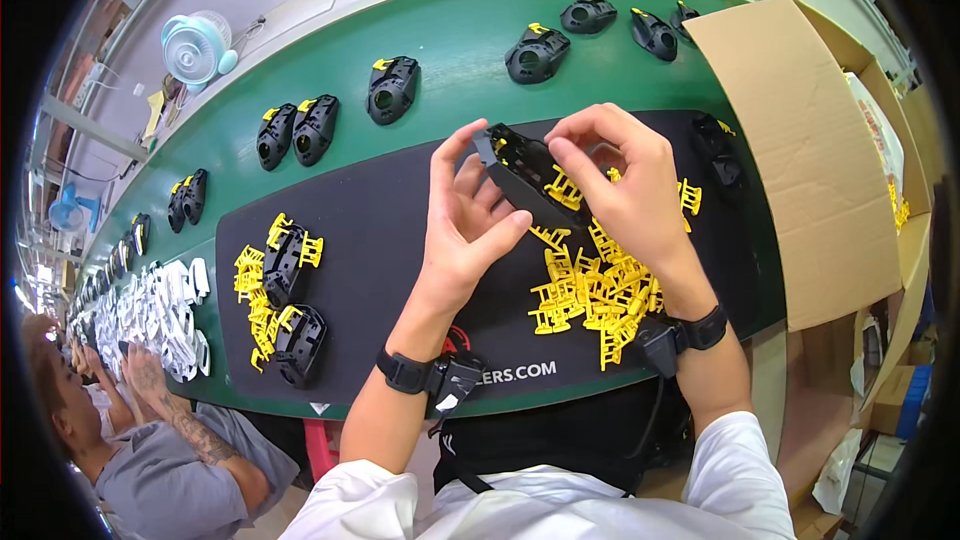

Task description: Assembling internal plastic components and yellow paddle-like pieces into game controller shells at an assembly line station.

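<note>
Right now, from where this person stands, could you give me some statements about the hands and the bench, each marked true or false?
1. The left hand holds a black plastic shell. True.
2. The heap of yellow parts below the right hand lies in a tray. False: it lies on the dark mat.
3. A pale blue fan stands beyond the green table. True.
4. The big cardboard box is on the person's left. False: it is on the right.
5. The co-worker sits near heaped white parts. True.
</note>
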Demonstrator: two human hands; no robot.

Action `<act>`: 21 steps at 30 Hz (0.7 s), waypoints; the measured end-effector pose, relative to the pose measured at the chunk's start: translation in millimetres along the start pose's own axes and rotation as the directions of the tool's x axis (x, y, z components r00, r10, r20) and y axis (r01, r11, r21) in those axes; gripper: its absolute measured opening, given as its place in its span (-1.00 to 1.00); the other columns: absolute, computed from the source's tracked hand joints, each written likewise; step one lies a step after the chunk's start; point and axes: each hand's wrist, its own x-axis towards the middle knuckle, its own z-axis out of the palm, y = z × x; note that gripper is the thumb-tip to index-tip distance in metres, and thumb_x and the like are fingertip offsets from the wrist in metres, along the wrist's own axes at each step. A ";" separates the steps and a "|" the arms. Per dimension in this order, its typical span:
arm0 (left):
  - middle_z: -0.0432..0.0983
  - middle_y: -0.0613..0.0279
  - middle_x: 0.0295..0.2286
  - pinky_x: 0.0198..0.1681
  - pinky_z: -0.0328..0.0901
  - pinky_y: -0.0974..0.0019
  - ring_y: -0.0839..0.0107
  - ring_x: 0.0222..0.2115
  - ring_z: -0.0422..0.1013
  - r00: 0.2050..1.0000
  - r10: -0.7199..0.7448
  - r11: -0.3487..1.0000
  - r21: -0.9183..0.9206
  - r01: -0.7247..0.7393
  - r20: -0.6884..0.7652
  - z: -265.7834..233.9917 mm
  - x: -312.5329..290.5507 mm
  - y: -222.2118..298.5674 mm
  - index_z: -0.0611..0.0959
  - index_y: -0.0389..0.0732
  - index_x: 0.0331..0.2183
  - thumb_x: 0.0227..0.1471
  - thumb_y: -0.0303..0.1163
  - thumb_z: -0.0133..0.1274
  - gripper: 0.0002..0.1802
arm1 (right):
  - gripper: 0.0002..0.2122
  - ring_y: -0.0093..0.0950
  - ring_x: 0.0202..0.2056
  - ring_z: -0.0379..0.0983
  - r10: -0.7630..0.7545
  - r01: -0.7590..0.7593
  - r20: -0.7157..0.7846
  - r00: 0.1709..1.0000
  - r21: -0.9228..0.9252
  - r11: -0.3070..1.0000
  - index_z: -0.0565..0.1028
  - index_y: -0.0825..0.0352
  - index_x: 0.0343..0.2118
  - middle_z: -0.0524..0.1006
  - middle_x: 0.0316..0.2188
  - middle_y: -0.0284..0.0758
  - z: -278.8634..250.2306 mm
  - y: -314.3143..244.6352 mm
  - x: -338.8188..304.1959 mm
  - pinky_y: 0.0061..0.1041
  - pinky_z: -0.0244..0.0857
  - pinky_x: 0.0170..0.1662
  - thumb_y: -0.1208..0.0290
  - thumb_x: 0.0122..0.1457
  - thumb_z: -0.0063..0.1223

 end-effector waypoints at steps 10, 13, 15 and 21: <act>0.33 0.02 0.13 0.24 0.26 0.13 0.21 0.17 0.33 0.994 0.075 0.996 0.063 -0.071 -0.079 -3.6 -0.6 -4.1 0.08 -0.12 0.35 -0.04 -0.60 0.20 0.00 | -0.86 -0.46 -0.26 0.65 0.055 -0.044 0.189 0.981 -0.060 0.997 0.62 0.40 -0.23 0.65 -0.30 -0.23 -16.6 1.9 3.5 -0.53 0.52 -0.18 0.64 0.14 0.16; 0.35 0.04 0.11 0.23 0.28 0.12 0.23 0.15 0.34 0.997 0.052 0.998 0.046 -0.050 -0.056 1.8 -1.3 -2.8 0.09 -0.11 0.34 -0.05 -0.61 0.21 0.00 | -0.86 -0.46 -0.26 0.66 0.027 -0.036 0.103 0.994 0.082 0.996 0.63 0.41 -0.22 0.66 -0.28 -0.24 -9.3 7.0 1.8 -0.53 0.53 -0.15 0.65 0.15 0.19; 0.30 0.06 0.11 0.24 0.29 0.12 0.24 0.16 0.32 0.999 0.039 0.999 0.033 -0.038 -0.025 0.3 -1.3 -3.2 0.08 -0.11 0.33 -0.06 -0.66 0.20 0.00 | -0.86 -0.44 -0.31 0.66 -0.109 0.106 0.025 0.994 0.102 0.989 0.62 0.42 -0.22 0.65 -0.31 -0.26 -0.5 5.9 0.9 -0.52 0.52 -0.18 0.66 0.14 0.22; 0.26 0.09 0.11 0.26 0.30 0.11 0.25 0.18 0.30 1.000 -0.001 1.000 0.018 0.001 -0.016 -1.1 -0.5 -0.4 0.08 -0.09 0.32 -0.06 -0.71 0.20 0.00 | -0.81 -0.40 -0.36 0.63 -0.222 0.220 0.002 0.975 -0.130 0.967 0.64 0.37 -0.23 0.63 -0.36 -0.24 6.2 -0.7 -2.2 -0.49 0.48 -0.31 0.69 0.07 0.26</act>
